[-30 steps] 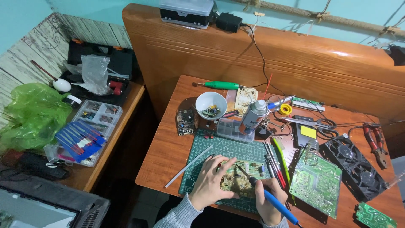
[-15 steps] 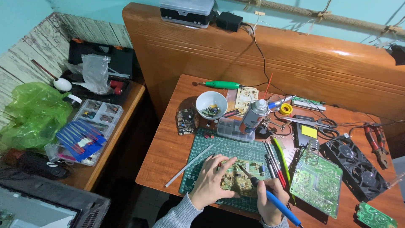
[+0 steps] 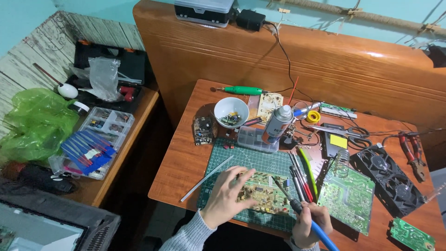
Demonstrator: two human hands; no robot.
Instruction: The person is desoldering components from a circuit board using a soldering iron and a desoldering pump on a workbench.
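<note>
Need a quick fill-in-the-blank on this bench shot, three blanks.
1. The left hand presses on a small circuit ____.
2. The right hand holds a soldering iron with a ____ handle.
3. The board lies on a green cutting ____.
Missing words: board; blue; mat.

A home electronics repair bench: circuit boards [image 3: 347, 199], pliers [image 3: 412, 151], cutting mat [image 3: 260, 165].

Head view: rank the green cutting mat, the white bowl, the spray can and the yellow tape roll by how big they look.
1. green cutting mat, by far the largest
2. white bowl
3. spray can, close to the bowl, so that order is unsure
4. yellow tape roll, smallest
</note>
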